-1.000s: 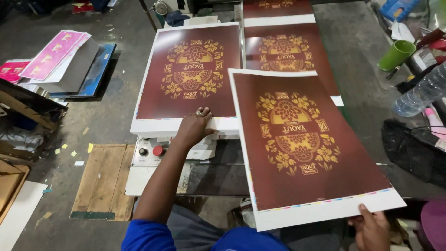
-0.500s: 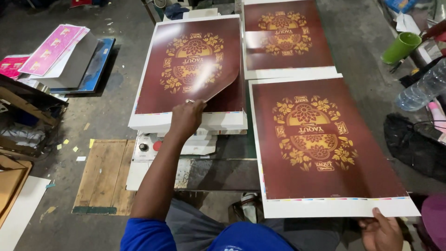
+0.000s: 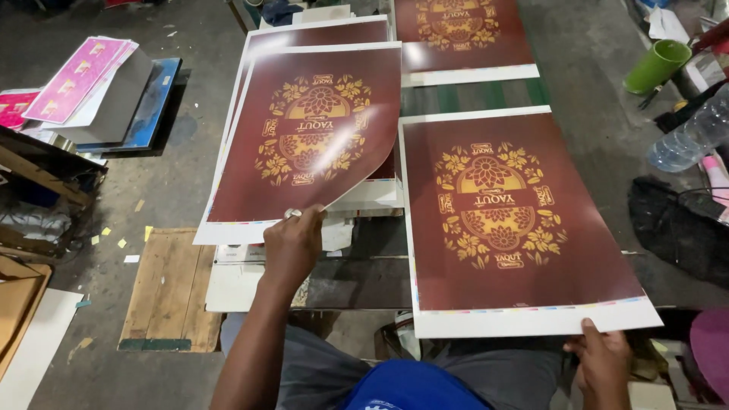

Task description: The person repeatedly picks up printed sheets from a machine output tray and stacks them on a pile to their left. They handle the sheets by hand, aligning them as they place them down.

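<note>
Here, the left hand [image 3: 292,243] pinches a maroon sheet [image 3: 311,137] lifted off the stack [image 3: 228,231] at centre frame. The right hand [image 3: 604,357] grips another sheet [image 3: 516,220] at lower right. The bowed lifted sheet could crease if bent further.

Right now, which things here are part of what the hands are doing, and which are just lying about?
In hand:
left hand lifting the top maroon sheet off its stack
right hand at the edge of the flat maroon sheet

Lying about:
green cup
plastic bottle
pink prints
wooden board
</note>
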